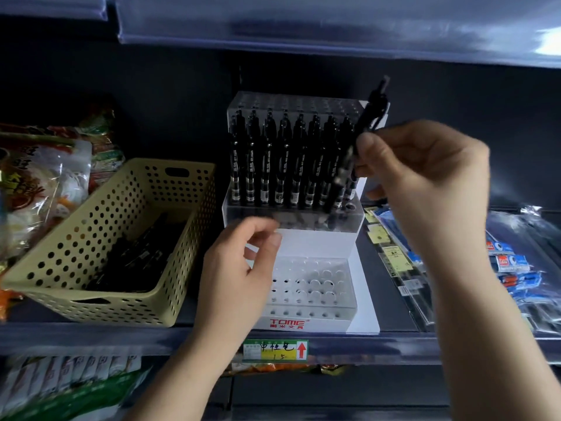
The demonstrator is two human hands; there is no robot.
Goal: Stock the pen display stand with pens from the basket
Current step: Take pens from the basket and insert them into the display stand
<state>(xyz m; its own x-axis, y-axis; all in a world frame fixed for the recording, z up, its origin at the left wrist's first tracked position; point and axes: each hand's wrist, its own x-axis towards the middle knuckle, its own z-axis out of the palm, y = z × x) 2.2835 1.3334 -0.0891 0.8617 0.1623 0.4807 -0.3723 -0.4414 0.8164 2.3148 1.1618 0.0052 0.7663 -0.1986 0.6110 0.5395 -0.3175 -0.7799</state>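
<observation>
the right hand (425, 177) is pinching a tilted pen (369, 115) over the stand (321, 242); missing the hole risks knocking the standing pens (282, 165). the left hand (239, 268) is hovering loosely curled, empty.

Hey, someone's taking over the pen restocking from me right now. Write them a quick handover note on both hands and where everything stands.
Right hand: fingers pinch one black pen, tilted, tip down near the right end of the upper tier.
Left hand: holds nothing, fingers loosely curled, in front of the clear acrylic pen display stand with its white base.
Beige perforated plastic basket, left of the stand, holds more loose black pens.
Done: rows of upright black pens stand in the upper tier.
Left: seat the held pen, then fill the lower tier, whose holes are empty.
</observation>
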